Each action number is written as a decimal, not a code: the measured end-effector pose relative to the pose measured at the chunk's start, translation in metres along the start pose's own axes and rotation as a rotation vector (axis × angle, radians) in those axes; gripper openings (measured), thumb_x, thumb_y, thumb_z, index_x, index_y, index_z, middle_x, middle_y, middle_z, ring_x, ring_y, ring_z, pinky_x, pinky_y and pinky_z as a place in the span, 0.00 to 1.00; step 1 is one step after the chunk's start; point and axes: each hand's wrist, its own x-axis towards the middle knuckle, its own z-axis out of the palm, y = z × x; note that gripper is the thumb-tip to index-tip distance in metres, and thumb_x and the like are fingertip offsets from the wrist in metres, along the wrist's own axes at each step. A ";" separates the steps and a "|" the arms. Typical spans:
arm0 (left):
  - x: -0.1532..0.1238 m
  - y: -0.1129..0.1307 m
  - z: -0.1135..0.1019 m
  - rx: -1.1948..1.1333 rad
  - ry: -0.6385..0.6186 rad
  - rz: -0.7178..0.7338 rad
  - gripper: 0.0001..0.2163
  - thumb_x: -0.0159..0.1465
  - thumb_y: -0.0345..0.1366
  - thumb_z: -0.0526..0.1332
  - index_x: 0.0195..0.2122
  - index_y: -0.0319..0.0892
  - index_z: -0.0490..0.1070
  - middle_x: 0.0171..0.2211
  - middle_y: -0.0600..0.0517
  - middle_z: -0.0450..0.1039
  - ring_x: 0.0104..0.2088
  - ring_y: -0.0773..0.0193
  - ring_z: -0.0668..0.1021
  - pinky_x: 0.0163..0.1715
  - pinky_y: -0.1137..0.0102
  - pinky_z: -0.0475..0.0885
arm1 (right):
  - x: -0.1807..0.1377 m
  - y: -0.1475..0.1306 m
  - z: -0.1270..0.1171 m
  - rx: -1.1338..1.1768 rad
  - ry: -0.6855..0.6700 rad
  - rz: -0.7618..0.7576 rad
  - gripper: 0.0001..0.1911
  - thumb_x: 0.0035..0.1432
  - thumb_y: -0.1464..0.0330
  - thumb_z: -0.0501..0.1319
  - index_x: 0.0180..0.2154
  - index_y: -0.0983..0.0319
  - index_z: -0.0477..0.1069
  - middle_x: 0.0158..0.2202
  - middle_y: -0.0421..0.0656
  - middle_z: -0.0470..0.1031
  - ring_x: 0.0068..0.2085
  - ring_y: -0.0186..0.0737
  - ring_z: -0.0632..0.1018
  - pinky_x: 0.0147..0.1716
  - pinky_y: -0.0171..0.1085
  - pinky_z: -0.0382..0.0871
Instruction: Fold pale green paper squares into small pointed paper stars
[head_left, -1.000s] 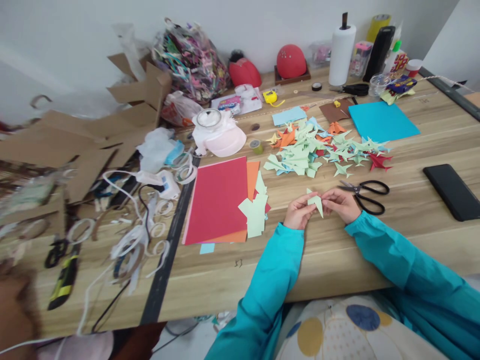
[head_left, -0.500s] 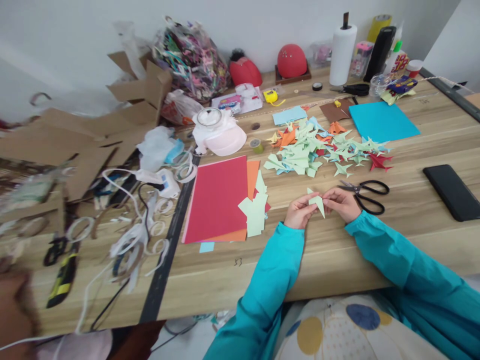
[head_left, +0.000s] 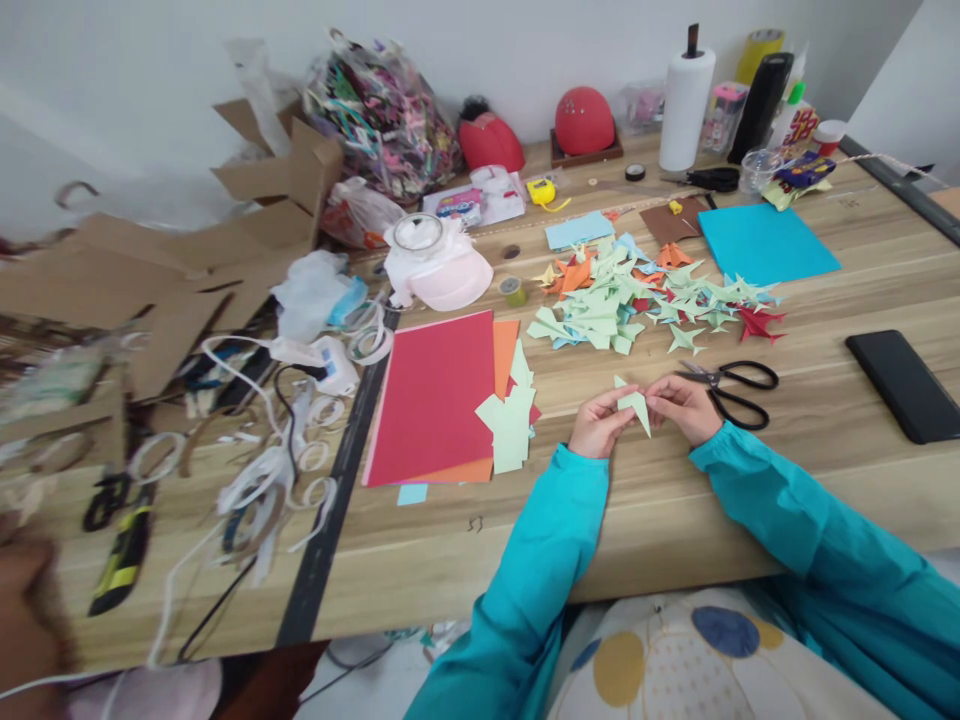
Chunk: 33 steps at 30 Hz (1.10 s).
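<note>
Both hands meet over the wooden table (head_left: 675,510), pinching one pale green folded paper piece (head_left: 634,404). My left hand (head_left: 598,424) grips its left side with closed fingers. My right hand (head_left: 684,407) holds its right side, fingers curled. Both arms wear teal sleeves. A heap of folded paper shapes (head_left: 637,296), mostly green with some orange and red, lies just beyond the hands. Black scissors (head_left: 731,390) rest right beside my right hand.
Red and orange sheets (head_left: 439,396) with green squares (head_left: 511,425) lie left of my hands. A blue sheet (head_left: 761,243) and black phone (head_left: 904,384) sit to the right. Cardboard, tape rolls and cords clutter the left. A paper towel roll (head_left: 684,97) and bottles stand at the back.
</note>
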 end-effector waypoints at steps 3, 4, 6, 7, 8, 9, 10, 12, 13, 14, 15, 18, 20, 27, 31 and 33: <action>0.000 0.000 0.000 0.006 0.001 0.004 0.20 0.41 0.33 0.70 0.38 0.40 0.76 0.38 0.45 0.77 0.36 0.62 0.77 0.31 0.72 0.69 | 0.000 0.000 0.000 -0.002 -0.001 0.003 0.14 0.45 0.60 0.67 0.27 0.62 0.68 0.19 0.38 0.73 0.19 0.32 0.73 0.18 0.32 0.68; 0.000 0.000 0.000 0.008 0.000 0.004 0.19 0.41 0.33 0.70 0.38 0.40 0.76 0.38 0.46 0.77 0.36 0.62 0.77 0.30 0.72 0.69 | 0.000 0.001 0.000 -0.004 -0.003 0.002 0.14 0.45 0.60 0.67 0.27 0.63 0.68 0.19 0.38 0.73 0.19 0.32 0.73 0.17 0.32 0.68; 0.000 0.000 0.000 0.008 -0.003 0.002 0.19 0.42 0.32 0.70 0.38 0.41 0.76 0.38 0.46 0.77 0.35 0.62 0.77 0.31 0.73 0.69 | 0.001 0.001 0.000 -0.004 -0.006 0.001 0.14 0.45 0.60 0.67 0.27 0.63 0.68 0.19 0.38 0.73 0.19 0.32 0.73 0.17 0.32 0.68; 0.000 0.000 0.000 0.008 -0.002 0.002 0.19 0.42 0.32 0.70 0.38 0.41 0.76 0.38 0.46 0.77 0.35 0.63 0.77 0.31 0.72 0.69 | 0.001 0.001 0.000 -0.004 -0.008 0.000 0.14 0.45 0.60 0.67 0.27 0.63 0.68 0.19 0.38 0.73 0.19 0.32 0.73 0.17 0.32 0.68; 0.000 0.000 0.000 0.008 0.000 0.004 0.19 0.41 0.32 0.70 0.37 0.41 0.76 0.37 0.47 0.77 0.35 0.63 0.77 0.31 0.72 0.69 | 0.001 0.001 0.000 -0.002 -0.010 0.000 0.14 0.45 0.60 0.67 0.28 0.62 0.68 0.19 0.38 0.73 0.19 0.32 0.72 0.17 0.32 0.68; 0.000 0.000 0.000 0.009 0.003 0.006 0.19 0.41 0.32 0.70 0.37 0.41 0.76 0.37 0.47 0.77 0.34 0.63 0.77 0.31 0.72 0.69 | 0.001 0.001 0.000 -0.001 -0.012 -0.002 0.14 0.44 0.61 0.67 0.28 0.62 0.67 0.20 0.38 0.73 0.19 0.32 0.72 0.17 0.32 0.67; 0.000 0.000 0.000 0.011 0.008 0.007 0.19 0.41 0.32 0.70 0.37 0.41 0.76 0.37 0.47 0.77 0.34 0.63 0.77 0.31 0.72 0.69 | 0.001 0.001 0.000 0.002 -0.016 -0.005 0.14 0.44 0.61 0.67 0.28 0.62 0.67 0.20 0.38 0.73 0.19 0.31 0.72 0.17 0.32 0.67; 0.000 0.000 0.001 0.014 0.019 0.006 0.19 0.41 0.33 0.70 0.38 0.40 0.76 0.36 0.46 0.77 0.33 0.63 0.77 0.30 0.72 0.69 | 0.000 0.001 0.000 0.006 -0.030 -0.015 0.15 0.43 0.62 0.68 0.30 0.62 0.67 0.22 0.38 0.73 0.19 0.31 0.72 0.18 0.31 0.67; 0.000 0.000 0.001 0.015 0.026 0.003 0.20 0.41 0.33 0.70 0.38 0.40 0.76 0.35 0.46 0.77 0.33 0.63 0.77 0.30 0.72 0.69 | 0.000 0.001 0.000 0.007 -0.041 -0.018 0.16 0.43 0.62 0.68 0.31 0.62 0.67 0.23 0.38 0.73 0.20 0.31 0.72 0.18 0.31 0.67; 0.000 0.000 0.001 0.015 0.033 0.001 0.20 0.41 0.33 0.70 0.38 0.40 0.76 0.35 0.46 0.77 0.32 0.63 0.77 0.29 0.72 0.69 | 0.000 0.000 0.000 0.007 -0.055 -0.019 0.16 0.42 0.63 0.68 0.32 0.62 0.67 0.24 0.38 0.73 0.21 0.31 0.72 0.18 0.31 0.67; 0.001 -0.001 0.000 0.016 0.039 -0.001 0.20 0.40 0.33 0.70 0.38 0.40 0.76 0.34 0.47 0.77 0.31 0.64 0.76 0.29 0.72 0.68 | 0.000 0.001 -0.001 0.004 -0.070 -0.017 0.16 0.42 0.63 0.68 0.33 0.62 0.67 0.25 0.39 0.73 0.22 0.31 0.73 0.19 0.31 0.68; 0.002 -0.003 -0.002 0.056 0.036 0.010 0.21 0.41 0.34 0.70 0.39 0.40 0.76 0.33 0.48 0.77 0.30 0.65 0.76 0.30 0.72 0.68 | 0.000 0.001 -0.002 -0.020 -0.111 0.001 0.15 0.42 0.64 0.68 0.33 0.62 0.68 0.26 0.40 0.73 0.24 0.32 0.74 0.20 0.31 0.68; 0.003 -0.005 -0.005 0.118 0.018 0.031 0.20 0.43 0.35 0.69 0.40 0.41 0.76 0.33 0.48 0.77 0.30 0.65 0.75 0.30 0.72 0.68 | 0.000 0.002 -0.003 -0.034 -0.122 0.008 0.14 0.43 0.65 0.68 0.32 0.62 0.69 0.25 0.39 0.73 0.24 0.32 0.74 0.20 0.31 0.68; 0.001 -0.005 -0.007 0.268 -0.046 0.110 0.17 0.49 0.36 0.67 0.42 0.42 0.75 0.37 0.48 0.77 0.35 0.63 0.76 0.35 0.70 0.69 | 0.000 0.000 -0.004 -0.019 -0.090 0.026 0.11 0.44 0.64 0.67 0.29 0.62 0.69 0.21 0.38 0.73 0.20 0.31 0.72 0.19 0.32 0.68; -0.003 0.002 -0.001 0.362 -0.029 0.201 0.15 0.49 0.36 0.67 0.39 0.41 0.76 0.41 0.47 0.76 0.42 0.58 0.75 0.46 0.66 0.67 | 0.001 0.000 -0.005 -0.011 -0.075 0.034 0.11 0.44 0.64 0.67 0.29 0.62 0.69 0.20 0.37 0.73 0.20 0.32 0.73 0.19 0.33 0.69; -0.004 0.005 0.001 0.397 -0.017 0.236 0.14 0.49 0.36 0.67 0.38 0.41 0.76 0.41 0.46 0.76 0.44 0.57 0.75 0.48 0.65 0.65 | 0.001 0.000 -0.005 -0.005 -0.070 0.034 0.11 0.44 0.64 0.67 0.29 0.62 0.70 0.20 0.37 0.72 0.19 0.32 0.73 0.19 0.33 0.70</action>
